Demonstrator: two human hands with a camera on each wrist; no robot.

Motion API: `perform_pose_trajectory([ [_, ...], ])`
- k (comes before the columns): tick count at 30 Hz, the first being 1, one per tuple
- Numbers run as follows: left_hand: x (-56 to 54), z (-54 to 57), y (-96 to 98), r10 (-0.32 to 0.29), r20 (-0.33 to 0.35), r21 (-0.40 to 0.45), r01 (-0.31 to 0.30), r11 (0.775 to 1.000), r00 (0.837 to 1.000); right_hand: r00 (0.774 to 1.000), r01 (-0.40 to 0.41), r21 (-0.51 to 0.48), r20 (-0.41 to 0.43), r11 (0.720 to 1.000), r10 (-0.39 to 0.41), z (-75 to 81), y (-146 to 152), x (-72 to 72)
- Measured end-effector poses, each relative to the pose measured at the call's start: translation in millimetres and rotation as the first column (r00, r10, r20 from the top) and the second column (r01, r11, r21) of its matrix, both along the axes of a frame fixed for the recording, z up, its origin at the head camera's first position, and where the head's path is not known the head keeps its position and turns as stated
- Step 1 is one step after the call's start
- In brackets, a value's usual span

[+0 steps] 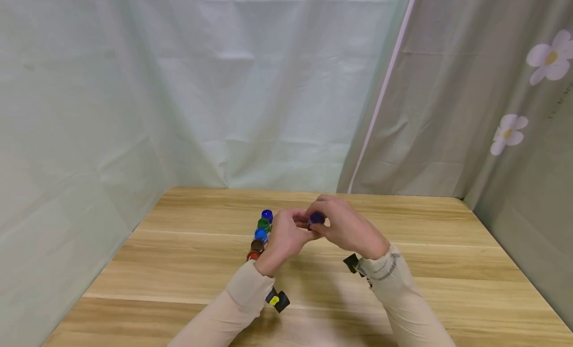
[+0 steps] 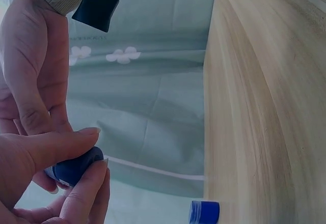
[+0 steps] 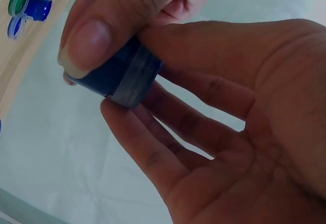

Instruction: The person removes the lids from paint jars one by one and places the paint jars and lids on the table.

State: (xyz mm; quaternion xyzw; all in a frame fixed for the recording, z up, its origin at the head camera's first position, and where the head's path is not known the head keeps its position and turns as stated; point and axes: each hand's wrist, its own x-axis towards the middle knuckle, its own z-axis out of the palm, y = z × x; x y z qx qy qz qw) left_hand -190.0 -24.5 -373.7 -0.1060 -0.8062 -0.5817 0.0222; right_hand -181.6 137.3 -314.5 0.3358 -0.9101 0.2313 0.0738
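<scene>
Both hands meet around a small dark blue paint pot (image 1: 316, 218), held up over the table. My left hand (image 1: 286, 235) grips the pot's side; in the right wrist view its thumb lies across the blue part (image 3: 107, 74). My right hand (image 1: 344, 222) pinches the same pot from the other side, fingers bent around its clear end. In the left wrist view the pot (image 2: 76, 168) shows between thumb and fingertips, partly covered by them. Left of the hands stands a row of similar pots: dark blue (image 1: 267, 215), green (image 1: 263, 224), light blue (image 1: 261, 234), brown (image 1: 257, 245) and red (image 1: 253, 256).
The wooden table (image 1: 179, 267) has pale curtains (image 1: 268, 88) behind it and at its sides. Both wrists carry black camera mounts (image 1: 281, 301). The left forearm overlaps the near end of the pot row.
</scene>
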Motion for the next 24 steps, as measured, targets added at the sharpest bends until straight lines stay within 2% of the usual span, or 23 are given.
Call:
perform_pose_trajectory([
  [9, 0.2, 2.3, -0.7, -0.05, 0.032, 0.011, 0.05, 0.999, 0.998, 0.999, -0.053, 0.007, 0.015, 0.999, 0.053, 3.0, 7.8, -1.7],
  [12, 0.1, 2.5, -0.8, -0.06, 0.036, 0.008, 0.06, 0.998, 0.998, 0.998, -0.043, -0.006, 0.035, 0.999, 0.043, 3.4, 8.8, -1.6],
  [16, 0.8, 3.0, -0.6, -0.044, 0.044, 0.004, 0.044, 0.999, 0.998, 0.995, 0.048, -0.042, 0.088, 0.998, -0.044, 2.3, 7.9, -1.9],
  [20, 1.9, 3.3, -0.1, -0.029, 0.042, 0.01, 0.028, 1.0, 0.999, 0.981, 0.158, -0.056, 0.119, 0.986, -0.15, -0.4, 5.4, -3.6],
  [24, 2.7, 3.1, 0.2, -0.026, 0.018, 0.004, 0.025, 1.0, 1.0, 0.979, 0.177, -0.053, 0.117, 0.983, -0.17, -1.2, 3.6, -4.4],
])
